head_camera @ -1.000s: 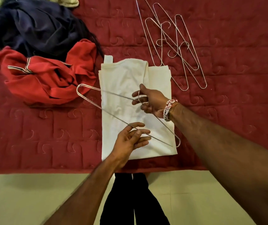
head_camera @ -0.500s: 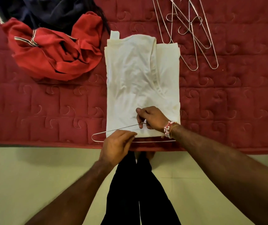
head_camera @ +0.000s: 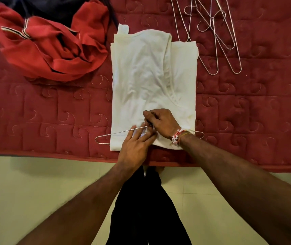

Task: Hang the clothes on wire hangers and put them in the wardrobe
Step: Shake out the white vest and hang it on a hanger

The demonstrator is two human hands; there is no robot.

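In right hand (head_camera: 164,123): hanger (head_camera: 120,133) (atop shirt (head_camera: 141,76)).

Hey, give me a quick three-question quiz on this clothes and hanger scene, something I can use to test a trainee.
1. True or false: the wire hanger lies across the white garment's far edge.
2. Multiple choice: the crumpled garment just left of the white one is A) yellow, B) red, C) green.
3. Fill in: the ____ hand pinches the wire hanger near its hook.

Key
1. False; it lies at the near edge.
2. B.
3. Right; the right hand pinches it.
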